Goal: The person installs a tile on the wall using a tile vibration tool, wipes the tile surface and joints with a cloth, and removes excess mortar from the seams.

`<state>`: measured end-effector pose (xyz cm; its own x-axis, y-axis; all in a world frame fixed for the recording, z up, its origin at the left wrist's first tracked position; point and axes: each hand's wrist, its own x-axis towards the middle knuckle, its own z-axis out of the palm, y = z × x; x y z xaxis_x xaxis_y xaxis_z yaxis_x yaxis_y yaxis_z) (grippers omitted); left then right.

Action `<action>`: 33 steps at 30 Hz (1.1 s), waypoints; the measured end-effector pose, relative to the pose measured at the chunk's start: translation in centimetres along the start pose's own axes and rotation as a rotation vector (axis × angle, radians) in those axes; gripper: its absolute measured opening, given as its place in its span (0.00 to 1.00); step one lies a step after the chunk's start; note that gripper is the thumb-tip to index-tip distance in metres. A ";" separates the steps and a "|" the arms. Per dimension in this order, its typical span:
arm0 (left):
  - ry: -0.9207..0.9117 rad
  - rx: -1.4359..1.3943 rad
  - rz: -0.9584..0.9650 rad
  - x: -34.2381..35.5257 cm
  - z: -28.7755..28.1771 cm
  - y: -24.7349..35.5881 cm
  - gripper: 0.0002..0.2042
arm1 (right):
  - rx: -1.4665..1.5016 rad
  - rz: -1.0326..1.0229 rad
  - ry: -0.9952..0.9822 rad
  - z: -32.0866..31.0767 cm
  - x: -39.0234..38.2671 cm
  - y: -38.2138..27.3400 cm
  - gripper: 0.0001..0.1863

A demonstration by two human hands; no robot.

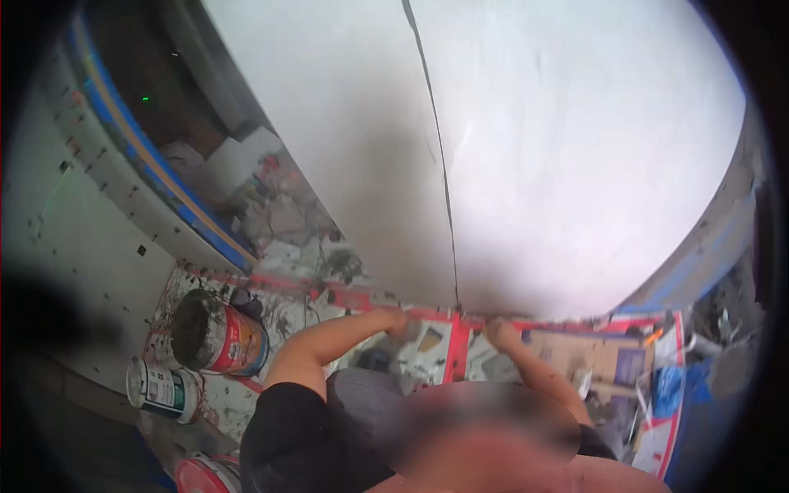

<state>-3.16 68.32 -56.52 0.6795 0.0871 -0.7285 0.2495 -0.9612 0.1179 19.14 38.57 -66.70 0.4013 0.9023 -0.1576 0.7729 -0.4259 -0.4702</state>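
Observation:
In front of me stands a large white panel surface (575, 156), split by a dark, slightly crooked seam (444, 181) running from top to bottom. My left hand (399, 323) is low beside its bottom edge, left of the seam, with the fingers blurred. Right of the seam, my right hand (500, 334) reaches to the same bottom edge; its fingers are too small and smeared to make out. Whether either hand grips anything is not visible. Red tape (456, 353) runs along the floor below the panel and toward me between my hands.
A bucket with a red label (238, 338) and a smaller white bucket (173, 390) stand at the left, with a red lid (205, 476) nearer me. Cardboard (575, 353) lies at right beside a blue item (667, 390). Cluttered debris (283, 214) shows beyond the panel's left edge.

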 end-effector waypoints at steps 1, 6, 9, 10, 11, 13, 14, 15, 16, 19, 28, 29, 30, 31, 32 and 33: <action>-0.084 0.190 0.014 -1.9 -2.3 1.9 0.32 | -0.016 -0.061 -0.010 -0.6 0.2 -0.4 0.23; 0.510 -0.070 0.475 -13.2 -11.3 15.2 0.25 | 0.098 -0.279 0.021 -2.2 0.4 -4.1 0.21; 0.593 -0.229 0.739 -20.8 -13.8 23.4 0.22 | 0.077 -0.286 -0.055 -1.7 0.2 -3.2 0.22; 0.597 -0.222 0.733 -21.8 -13.6 25.0 0.22 | 0.080 -0.274 -0.045 -1.3 0.1 -2.5 0.22; 0.435 -0.299 0.776 -22.7 -13.1 26.4 0.22 | 0.080 -0.264 -0.035 -0.8 -0.2 -2.0 0.23; 0.276 -0.371 0.805 -22.2 -11.4 27.3 0.22 | 0.092 -0.225 -0.006 0.7 -0.6 -1.1 0.23; 0.155 -0.266 0.699 -20.3 -10.0 26.9 0.23 | 0.120 -0.176 0.024 1.6 -0.9 -0.9 0.23; 0.043 -0.170 0.592 -18.6 -8.8 26.6 0.23 | 0.143 -0.113 0.063 2.5 -0.8 -0.5 0.23; 0.034 -0.167 0.594 -17.4 -7.9 26.4 0.23 | 0.170 -0.029 0.106 3.2 -1.0 -0.1 0.24; -0.056 0.250 0.325 -14.7 -5.8 24.8 0.27 | 0.307 0.191 0.181 2.5 -2.8 -0.7 0.28; 0.234 0.012 0.753 -20.1 -12.3 27.3 0.30 | 0.285 0.678 0.400 8.0 2.0 9.6 0.27; 0.248 -0.019 0.761 -20.6 -11.6 26.5 0.30 | 0.411 0.784 0.457 8.4 1.5 8.2 0.26; 0.278 -0.027 0.783 -20.5 -11.5 26.1 0.30 | 0.525 0.895 0.550 8.1 1.1 8.4 0.26; 0.265 -0.057 0.811 -20.7 -11.3 25.9 0.30 | 0.500 0.928 0.533 8.2 0.1 9.3 0.26; 0.241 -0.012 0.817 -20.7 -11.3 25.7 0.30 | 0.441 0.966 0.532 7.9 -0.7 10.3 0.26; 0.220 0.036 0.813 -20.9 -11.2 25.6 0.30 | 0.387 0.994 0.529 7.5 -1.3 10.9 0.25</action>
<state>-3.25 44.85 -30.74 0.7580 -0.5905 -0.2770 -0.3954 -0.7538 0.5248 23.36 33.25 -78.10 0.9640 0.0099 -0.2659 -0.1546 -0.7924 -0.5901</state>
